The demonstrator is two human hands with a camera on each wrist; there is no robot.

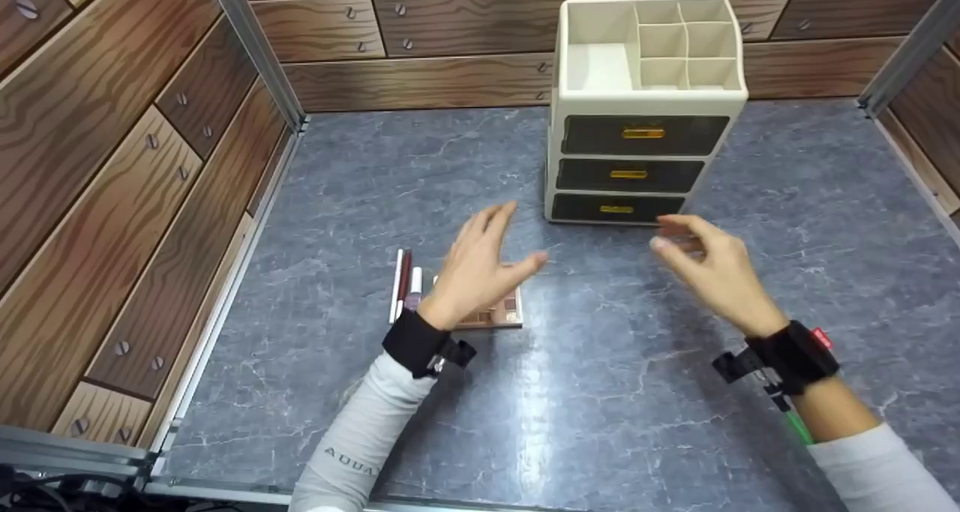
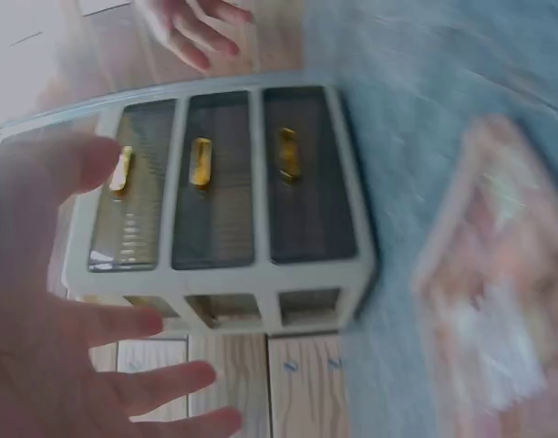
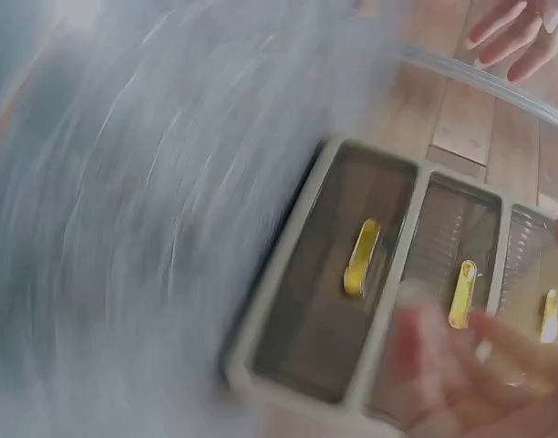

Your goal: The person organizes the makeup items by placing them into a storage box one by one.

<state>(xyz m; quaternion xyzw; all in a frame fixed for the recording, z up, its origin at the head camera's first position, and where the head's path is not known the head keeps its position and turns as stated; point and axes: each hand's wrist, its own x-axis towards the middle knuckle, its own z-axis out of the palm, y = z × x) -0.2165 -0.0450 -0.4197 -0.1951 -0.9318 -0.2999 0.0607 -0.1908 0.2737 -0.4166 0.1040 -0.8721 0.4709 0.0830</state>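
Observation:
My left hand [image 1: 480, 272] is above the table with its fingers spread and nothing in them. Beneath it lies an eyeshadow palette [image 1: 513, 313], partly hidden by the hand and wrist and blurred in the left wrist view. To its left are a slim white tube [image 1: 396, 287], a dark red tube [image 1: 406, 275] and a small white-capped bottle [image 1: 416, 281]. My right hand [image 1: 716, 275], fingers loosely bent and empty, is near the lower right corner of a cream drawer organizer [image 1: 652, 104]. Its dark drawers, with gold handles [image 1: 628, 174], are all closed.
The organizer's top has one large compartment [image 1: 600, 65] and several small ones. Wood-patterned panels [image 1: 465, 24] wall the grey marbled table [image 1: 360, 174] at the back and sides. A metal rail [image 1: 217, 317] runs along the left edge; dark cables [image 1: 67, 489] lie in the lower left corner.

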